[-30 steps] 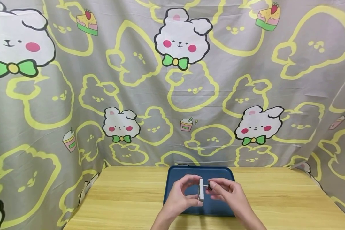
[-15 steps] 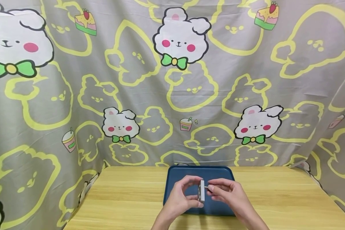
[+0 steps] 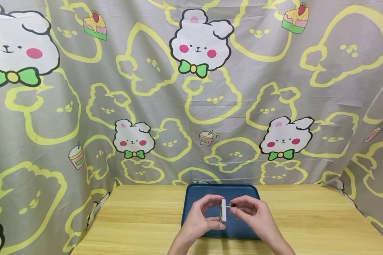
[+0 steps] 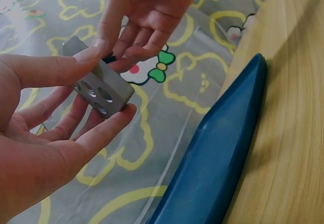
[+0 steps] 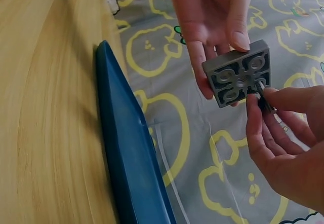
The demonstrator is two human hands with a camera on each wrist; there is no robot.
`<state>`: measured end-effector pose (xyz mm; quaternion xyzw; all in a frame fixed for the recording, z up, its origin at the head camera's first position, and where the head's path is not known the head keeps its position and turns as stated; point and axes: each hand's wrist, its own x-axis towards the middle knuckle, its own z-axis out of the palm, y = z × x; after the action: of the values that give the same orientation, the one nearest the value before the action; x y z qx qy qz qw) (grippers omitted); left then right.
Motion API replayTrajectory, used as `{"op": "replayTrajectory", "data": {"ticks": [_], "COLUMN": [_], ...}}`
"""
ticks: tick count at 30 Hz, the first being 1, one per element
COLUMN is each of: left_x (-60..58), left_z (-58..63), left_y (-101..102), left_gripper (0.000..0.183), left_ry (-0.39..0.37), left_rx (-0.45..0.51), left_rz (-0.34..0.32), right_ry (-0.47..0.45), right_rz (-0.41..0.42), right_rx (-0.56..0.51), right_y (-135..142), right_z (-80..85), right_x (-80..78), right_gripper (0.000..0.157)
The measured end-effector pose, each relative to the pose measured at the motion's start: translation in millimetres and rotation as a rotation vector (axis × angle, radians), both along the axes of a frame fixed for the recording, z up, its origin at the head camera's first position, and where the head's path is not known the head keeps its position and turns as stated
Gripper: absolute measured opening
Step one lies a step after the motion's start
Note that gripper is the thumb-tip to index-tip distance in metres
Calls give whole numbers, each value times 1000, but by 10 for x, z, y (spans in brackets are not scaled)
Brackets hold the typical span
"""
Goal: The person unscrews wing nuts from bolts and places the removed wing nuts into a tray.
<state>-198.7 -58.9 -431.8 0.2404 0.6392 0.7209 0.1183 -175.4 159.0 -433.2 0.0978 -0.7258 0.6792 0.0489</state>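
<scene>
In the head view my left hand [image 3: 199, 216] grips a small grey square plate [image 3: 223, 210] by its edges, thumb on one side and fingers on the other. The plate stands on edge above the tray. The right wrist view shows its ribbed, recessed face [image 5: 240, 77]; round holes appear on the other face in the left wrist view [image 4: 104, 95]. My right hand [image 3: 252, 210] pinches the dark head of a thin metal-shafted screw [image 5: 260, 88] between thumb and fingers. The shaft meets the plate's ribbed face; how deep it sits is hidden.
A dark blue tray [image 3: 191, 193] with a raised rim lies under both hands on the light wooden table [image 3: 146, 212]. Behind and beside the table hangs a grey curtain [image 3: 166, 106] printed with cartoon bears.
My right fingers have shifted around the screw's head, hiding it half a second ago and showing part of it now. The plate has tilted slightly and back in my left hand.
</scene>
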Motion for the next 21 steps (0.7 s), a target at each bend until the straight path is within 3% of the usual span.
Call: {"op": "replayTrajectory", "data": {"ticks": [6, 10, 19, 21], "left_x": [-3, -14, -39, -41], "left_z": [6, 4, -1, -3], "left_y": [-5, -8, -27, -30], "left_gripper": [60, 61, 62, 63], "left_ry": [-23, -26, -51, -69], "left_rx": [31, 54, 91, 105], "left_rz": [-10, -22, -51, -58], "right_ry": [163, 336, 755, 848], "right_rz": [-74, -93, -78, -82], "right_rx": [67, 111, 208, 222], "right_y": [-47, -56, -36, -33], "right_z": [-17, -42, -131, -146], "right_x": [27, 25, -55, -80], "right_gripper": [18, 17, 43, 39]}}
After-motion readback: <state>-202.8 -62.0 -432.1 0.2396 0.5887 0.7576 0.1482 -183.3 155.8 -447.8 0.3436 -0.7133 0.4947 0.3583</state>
